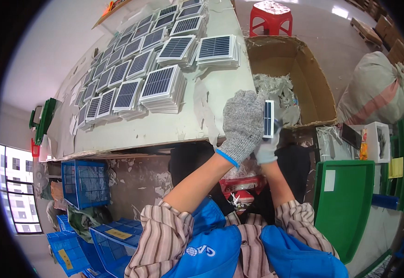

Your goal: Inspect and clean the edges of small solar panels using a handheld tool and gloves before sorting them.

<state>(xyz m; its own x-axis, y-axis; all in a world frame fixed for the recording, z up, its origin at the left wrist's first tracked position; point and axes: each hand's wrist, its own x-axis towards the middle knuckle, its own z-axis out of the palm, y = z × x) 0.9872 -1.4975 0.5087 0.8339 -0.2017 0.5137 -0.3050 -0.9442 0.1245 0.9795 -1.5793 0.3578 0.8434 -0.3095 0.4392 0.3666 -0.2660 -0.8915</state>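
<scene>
A small solar panel (268, 119), dark cells in a white frame, stands tilted so that it shows as a narrow strip. My left hand (243, 121), in a speckled grey knit glove, is closed on its left side, over the table's front right corner. Just below and partly behind the panel is my right hand (267, 147) in a paler glove. Its fingers are mostly hidden and blurred, so its grip does not show. Many stacks of similar solar panels (163, 88) stand in rows on the pale table (190, 121) to the left.
An open cardboard box (315, 85) with white plastic scraps (276, 88) adjoins the table's right side. A red stool (271, 18) stands beyond. A green tray (343, 208) lies at the right, near a stuffed sack (375, 88). Blue crates (86, 183) stand on the left floor.
</scene>
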